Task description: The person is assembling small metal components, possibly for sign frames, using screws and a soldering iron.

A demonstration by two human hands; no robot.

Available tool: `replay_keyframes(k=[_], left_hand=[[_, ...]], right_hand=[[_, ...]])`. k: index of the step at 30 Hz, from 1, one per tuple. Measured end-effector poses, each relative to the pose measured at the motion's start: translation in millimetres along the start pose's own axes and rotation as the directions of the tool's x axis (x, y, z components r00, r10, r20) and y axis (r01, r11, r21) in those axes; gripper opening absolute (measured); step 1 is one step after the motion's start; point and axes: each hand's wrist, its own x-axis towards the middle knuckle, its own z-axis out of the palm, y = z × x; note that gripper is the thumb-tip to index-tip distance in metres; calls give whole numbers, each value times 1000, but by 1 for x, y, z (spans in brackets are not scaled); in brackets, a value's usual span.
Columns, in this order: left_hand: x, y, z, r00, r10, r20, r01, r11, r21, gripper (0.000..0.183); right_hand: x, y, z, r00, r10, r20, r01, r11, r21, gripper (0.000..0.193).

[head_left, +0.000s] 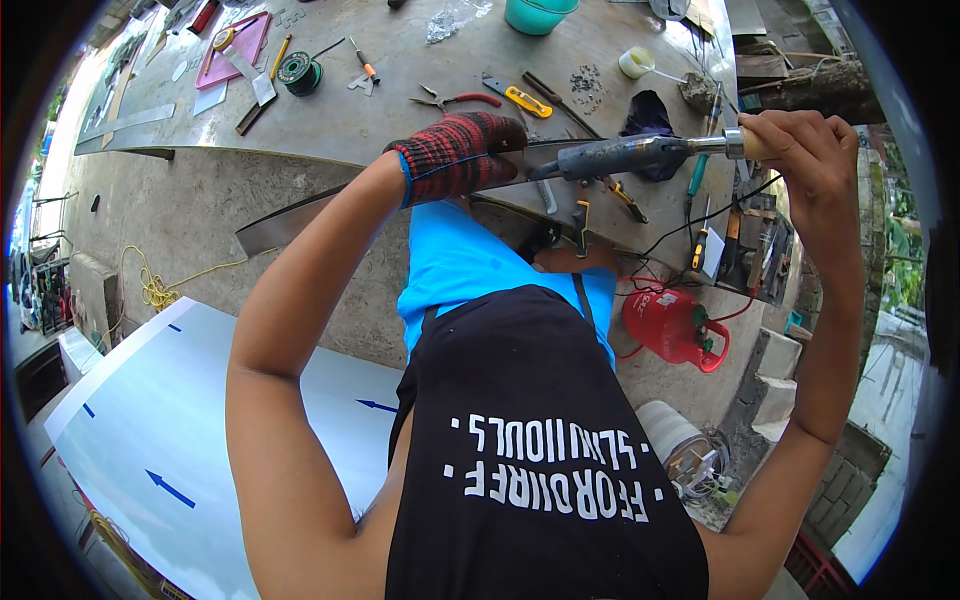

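My left hand (462, 160), in a red and black knit glove, is closed on a long bent metal strip (290, 228) at the table's near edge. The strip runs out to the left, and part of it is hidden behind my glove and forearm. My bare right hand (808, 150) grips the wooden handle of a large soldering iron (625, 155). Held nearly level, its dark, thick head points left, with the tip close to the gloved fingers and the strip. Whether the tip touches the metal I cannot tell.
On the metal-topped table (400, 60) lie red-handled pliers (455, 98), a yellow cutter knife (528, 101), a wire spool (299, 73) and a teal bowl (540, 12). A red gas cylinder (665, 322) stands on the floor at right. A white-blue sheet (230, 420) lies at left.
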Motion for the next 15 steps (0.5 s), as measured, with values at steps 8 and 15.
replay_keyframes(k=[8, 15], left_hand=[[3, 2, 2, 1000, 7, 11, -7, 1000, -11, 52], [6, 9, 3, 1000, 22, 21, -23, 999, 32, 52]], right_hand=[[-7, 3, 1, 1000, -5, 1, 5, 1000, -19, 53], [-12, 4, 1, 1000, 7, -6, -7, 1000, -16, 53]])
